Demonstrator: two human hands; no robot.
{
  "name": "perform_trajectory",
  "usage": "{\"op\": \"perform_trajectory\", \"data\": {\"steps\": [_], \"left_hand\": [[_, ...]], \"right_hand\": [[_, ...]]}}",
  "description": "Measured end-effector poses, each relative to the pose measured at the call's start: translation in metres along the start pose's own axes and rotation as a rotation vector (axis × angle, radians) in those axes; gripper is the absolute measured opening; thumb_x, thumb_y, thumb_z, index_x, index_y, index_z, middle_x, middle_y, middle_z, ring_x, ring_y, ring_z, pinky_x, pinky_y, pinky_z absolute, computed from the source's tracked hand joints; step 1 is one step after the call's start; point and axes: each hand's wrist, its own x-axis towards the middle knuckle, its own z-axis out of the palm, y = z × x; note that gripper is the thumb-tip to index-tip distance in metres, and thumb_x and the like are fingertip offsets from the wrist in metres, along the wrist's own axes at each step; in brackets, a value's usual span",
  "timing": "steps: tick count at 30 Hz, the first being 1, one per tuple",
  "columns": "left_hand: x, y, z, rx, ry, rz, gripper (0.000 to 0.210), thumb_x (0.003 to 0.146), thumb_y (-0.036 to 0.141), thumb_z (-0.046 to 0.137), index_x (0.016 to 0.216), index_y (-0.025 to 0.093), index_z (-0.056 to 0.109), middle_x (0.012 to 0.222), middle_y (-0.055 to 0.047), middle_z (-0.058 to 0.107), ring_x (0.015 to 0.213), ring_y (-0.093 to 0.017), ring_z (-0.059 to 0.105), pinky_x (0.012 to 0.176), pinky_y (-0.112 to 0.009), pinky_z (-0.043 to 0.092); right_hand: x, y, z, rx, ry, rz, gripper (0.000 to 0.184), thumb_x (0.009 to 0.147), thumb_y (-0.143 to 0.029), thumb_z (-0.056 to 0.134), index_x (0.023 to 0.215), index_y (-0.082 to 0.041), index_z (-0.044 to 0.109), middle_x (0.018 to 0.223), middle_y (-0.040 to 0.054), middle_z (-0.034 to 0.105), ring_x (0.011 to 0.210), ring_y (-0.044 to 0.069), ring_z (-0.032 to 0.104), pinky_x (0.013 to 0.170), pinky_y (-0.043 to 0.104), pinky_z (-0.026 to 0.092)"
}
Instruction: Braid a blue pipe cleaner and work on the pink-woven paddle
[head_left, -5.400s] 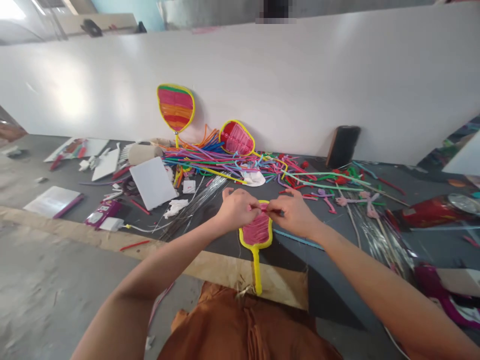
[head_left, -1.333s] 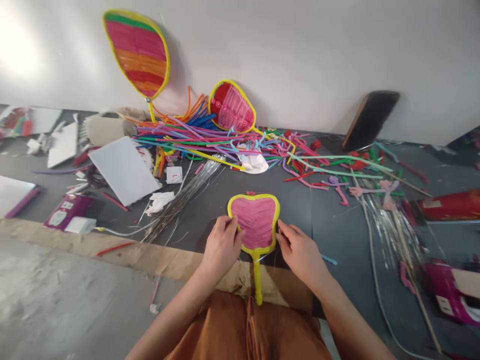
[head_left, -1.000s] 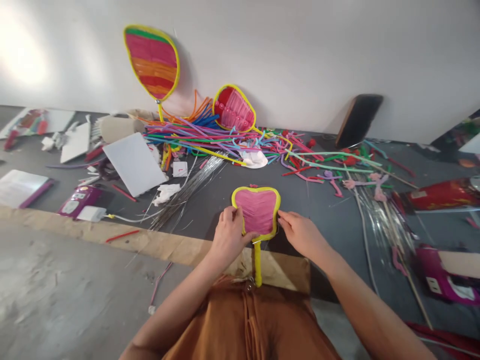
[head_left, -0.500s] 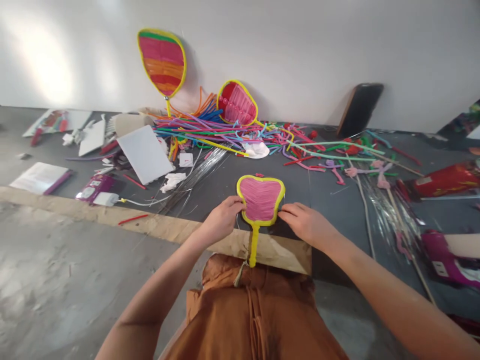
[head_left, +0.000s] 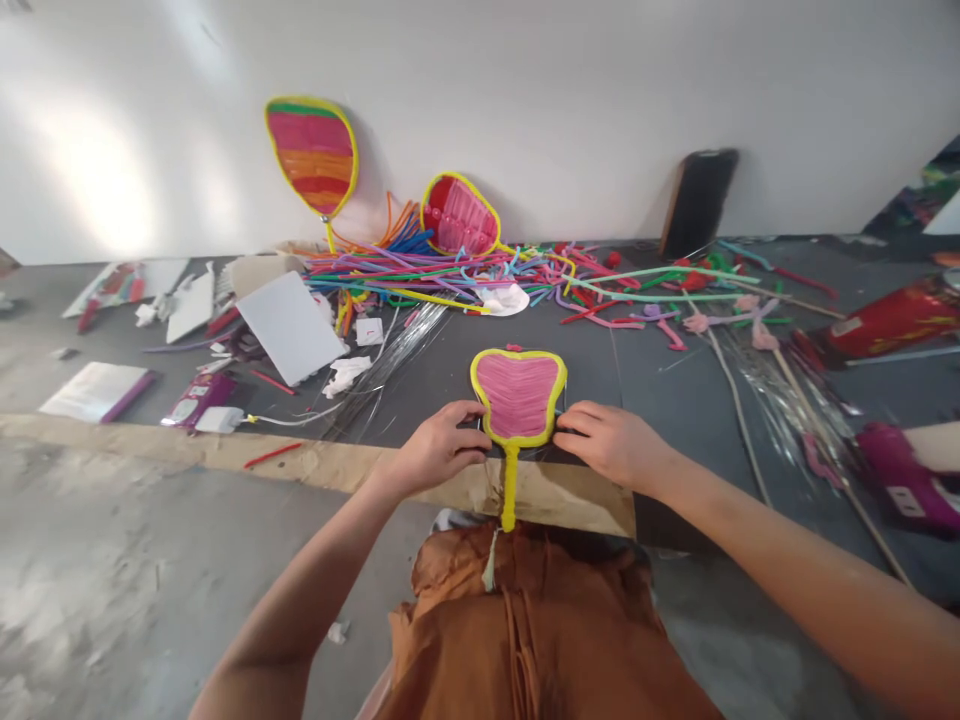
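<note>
In front of me lies a small hand fan, its pink face ringed with fuzzy yellow pipe cleaner. Its yellow handle points toward my lap, near a pale tassel. My left hand is at the fan's left rim, fingers curled around the edge, with a slight gap between them. At the right rim, my right hand has its fingertips pinched on the edge. The fingertips on the underside are hidden.
A heap of coloured pipe cleaners lies along the wall. Two larger fans, one striped and one red-pink, lean there, as does a phone. A white card lies left; a red can lies right.
My left hand's fingers have spread a little and sit slightly lower on the rim. My right hand stays at the right edge. The camera view has shifted slightly.
</note>
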Motion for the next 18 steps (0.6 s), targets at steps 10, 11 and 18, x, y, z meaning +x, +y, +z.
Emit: {"op": "perform_trajectory", "data": {"steps": [10, 11, 18], "left_hand": [[-0.003, 0.010, 0.012, 0.134, 0.081, 0.023, 0.017, 0.088, 0.021, 0.054, 0.093, 0.023, 0.070, 0.123, -0.009, 0.054, 0.116, -0.023, 0.050, 0.096, -0.040, 0.046], [-0.003, 0.010, 0.014, 0.146, 0.095, 0.026, 0.017, 0.088, 0.020, 0.054, 0.094, 0.023, 0.070, 0.122, -0.009, 0.054, 0.115, -0.022, 0.050, 0.096, -0.040, 0.047], [0.001, 0.012, 0.018, 0.111, 0.171, 0.042, 0.017, 0.089, 0.019, 0.053, 0.095, 0.021, 0.069, 0.113, -0.009, 0.059, 0.115, -0.022, 0.051, 0.097, -0.039, 0.046]], "right_hand": [[0.007, -0.008, -0.002, 0.014, 0.006, -0.048, 0.026, 0.091, -0.014, 0.045, 0.099, -0.022, 0.068, 0.086, 0.0042, 0.071, 0.087, 0.018, 0.055, 0.076, 0.032, 0.042], [0.008, -0.009, -0.002, 0.021, 0.020, -0.062, 0.027, 0.091, -0.014, 0.044, 0.102, -0.022, 0.068, 0.086, 0.0042, 0.071, 0.087, 0.017, 0.056, 0.076, 0.032, 0.042], [0.013, -0.012, -0.001, -0.064, 0.056, -0.147, 0.030, 0.092, -0.014, 0.042, 0.100, -0.022, 0.069, 0.085, 0.0047, 0.070, 0.083, 0.017, 0.056, 0.076, 0.033, 0.042]]}}
